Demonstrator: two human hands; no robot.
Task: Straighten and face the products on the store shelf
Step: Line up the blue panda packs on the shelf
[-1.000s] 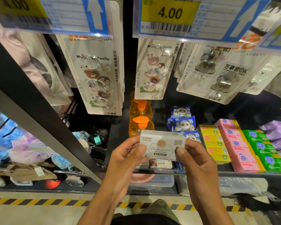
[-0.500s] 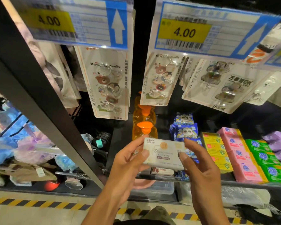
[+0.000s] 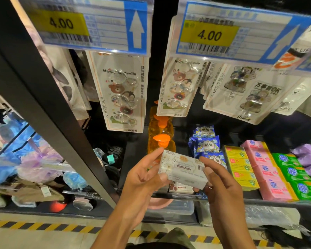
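A small white soap box with a gold seal and a purple label is held in front of the dark shelf, tilted with its right end lower. My left hand pinches its left end, thumb on the front. My right hand grips its right end. Below the box, another similar white box lies at the shelf's front edge. Orange bottles stand just behind the held box.
Blue panda packs, yellow, pink, green and purple soap rows fill the shelf to the right. Hook cards hang above under price tags. A black upright post runs at left.
The box has tilted clockwise, its right end dropping, and both hands have shifted slightly right and down toward the shelf. The view has moved closer to the shelf.
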